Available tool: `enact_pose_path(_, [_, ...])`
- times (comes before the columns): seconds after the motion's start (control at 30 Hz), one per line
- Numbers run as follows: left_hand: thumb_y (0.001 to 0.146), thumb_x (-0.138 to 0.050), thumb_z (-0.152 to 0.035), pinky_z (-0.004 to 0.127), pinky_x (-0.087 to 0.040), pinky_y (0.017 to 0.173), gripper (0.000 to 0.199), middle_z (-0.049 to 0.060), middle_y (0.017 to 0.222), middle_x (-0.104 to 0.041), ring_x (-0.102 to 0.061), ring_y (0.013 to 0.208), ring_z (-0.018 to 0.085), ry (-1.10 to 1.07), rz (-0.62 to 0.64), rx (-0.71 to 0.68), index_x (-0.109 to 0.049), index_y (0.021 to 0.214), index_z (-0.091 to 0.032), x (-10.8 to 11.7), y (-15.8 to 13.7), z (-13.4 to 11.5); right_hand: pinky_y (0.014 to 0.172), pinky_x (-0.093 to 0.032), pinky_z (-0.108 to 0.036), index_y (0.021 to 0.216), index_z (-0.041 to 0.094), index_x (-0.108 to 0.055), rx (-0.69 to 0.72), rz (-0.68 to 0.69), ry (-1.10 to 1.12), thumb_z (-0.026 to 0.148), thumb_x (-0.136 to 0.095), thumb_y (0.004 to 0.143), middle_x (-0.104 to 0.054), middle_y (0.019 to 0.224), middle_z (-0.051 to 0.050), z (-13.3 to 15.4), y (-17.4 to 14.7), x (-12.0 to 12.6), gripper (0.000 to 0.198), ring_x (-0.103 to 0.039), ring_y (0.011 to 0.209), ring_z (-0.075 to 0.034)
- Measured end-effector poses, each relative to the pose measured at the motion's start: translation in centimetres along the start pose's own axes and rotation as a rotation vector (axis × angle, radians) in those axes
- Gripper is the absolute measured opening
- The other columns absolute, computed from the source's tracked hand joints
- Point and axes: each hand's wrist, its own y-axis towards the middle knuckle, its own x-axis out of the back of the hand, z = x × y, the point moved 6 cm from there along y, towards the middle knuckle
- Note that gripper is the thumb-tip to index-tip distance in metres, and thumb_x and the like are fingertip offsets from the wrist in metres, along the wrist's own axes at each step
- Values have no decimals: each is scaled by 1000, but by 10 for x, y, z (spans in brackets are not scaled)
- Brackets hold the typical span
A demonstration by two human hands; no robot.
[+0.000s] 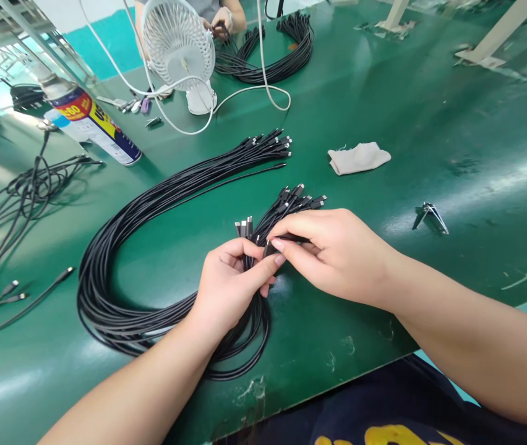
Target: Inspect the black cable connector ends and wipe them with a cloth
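Note:
A thick bundle of black USB cables (pixel 101 272) curves in a U over the green table, with its plug ends to the right. Over the near end of the bundle, my left hand (pixel 233 281) pinches one black cable plug (pixel 269 248) between thumb and fingers, and a few more plugs (pixel 244 227) stick up beside it. From the right, my right hand (pixel 333 253) closes thumb and fingertips on the same plug. Its other fingers are curled and partly hidden. More plugs (pixel 298 194) lie fanned out just beyond my hands.
Beyond the bundle stand a white fan (pixel 180 49) with a looping white cord and a spray can (pixel 96 123). Loose cables (pixel 26 191) lie at left. A cloth piece (pixel 359 158) and nail clippers (pixel 430 217) are at right. Across the table, a co-worker's hand (pixel 221 23) is by another cable bundle (pixel 286 62).

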Motion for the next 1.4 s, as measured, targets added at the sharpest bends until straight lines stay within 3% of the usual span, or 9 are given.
enact_pose_path(0.33, [59,-83,-14,14,-39,38,28,-5,48,-60,-52,37,5,1,0,14,-56,65,-15,-2,1,1,67,-46,-26,88,14,-71,116,-51,-41,16,-51,90,-72,82,-4,-1,1,2,20,-65,75,-16])
enact_pose_path(0.5, [62,-83,-18,14,-39,38,27,-5,48,-60,-52,37,6,12,6,15,-56,66,-15,-1,2,1,66,-47,-28,91,13,-71,145,-64,-117,15,-48,90,-73,85,-6,1,-1,2,23,-67,76,-18])
enact_pose_path(0.8, [61,-84,-22,14,-39,37,30,-5,47,-59,-51,36,6,3,7,20,-56,66,-15,-2,2,2,64,-46,-26,93,14,-71,80,-66,-29,13,-52,86,-73,85,-4,-3,2,5,20,-65,74,-15])
enact_pose_path(1.17, [63,-83,-27,15,-39,37,29,-5,49,-59,-50,38,5,18,24,-1,-57,66,-15,-2,3,2,73,-48,-29,96,15,-71,80,29,-35,19,-49,91,-74,90,-6,-3,5,-2,23,-68,81,-19])
enact_pose_path(1.4, [60,-84,-20,14,-38,37,30,-5,50,-59,-50,37,5,16,15,18,-56,67,-15,-1,3,3,64,-43,-26,93,15,-68,104,-45,-75,17,-48,89,-73,84,-4,-3,4,2,20,-64,72,-16])
